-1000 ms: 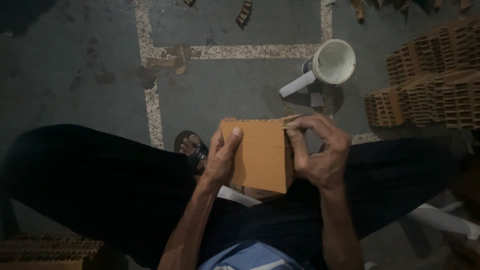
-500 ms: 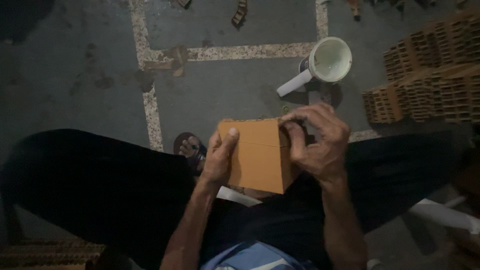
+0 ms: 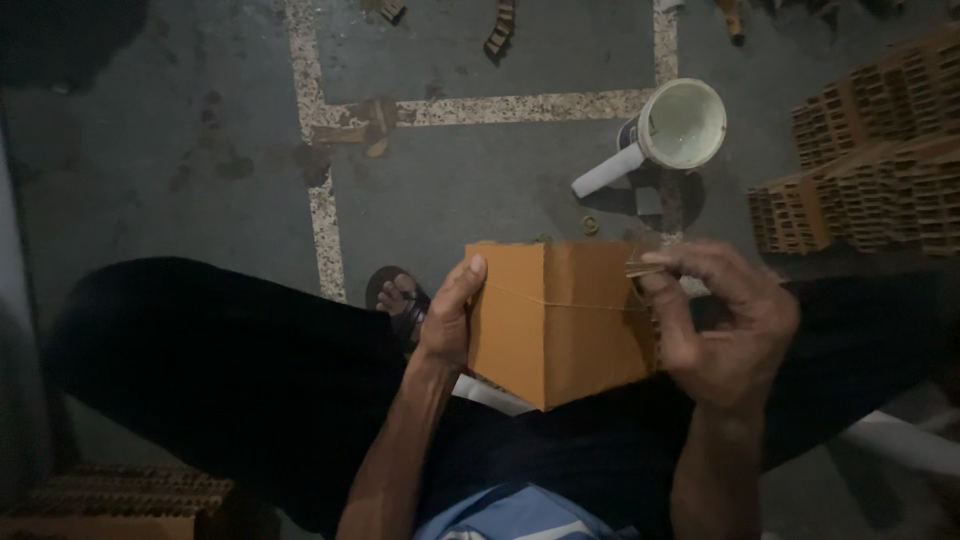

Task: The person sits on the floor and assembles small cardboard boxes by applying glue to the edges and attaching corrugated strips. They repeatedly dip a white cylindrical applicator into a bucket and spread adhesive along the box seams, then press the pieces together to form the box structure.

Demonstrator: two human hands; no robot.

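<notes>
Over the lap, cardboard box (image 3: 560,320) pinned by left hand (image 3: 447,318); right hand (image 3: 722,325) pinches thin band (image 3: 640,270) at its right edge — best kept taut, box steady

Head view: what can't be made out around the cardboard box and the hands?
- Cardboard box: its inside and far faces are turned away.
- Left hand: fingers hidden behind the box; only the thumb shows.
- Right hand: what its fingertips pinch is too thin and dim to tell.
- Cardboard stacks: cut off by the right edge.
- White mug: contents unclear in the dim light.
</notes>
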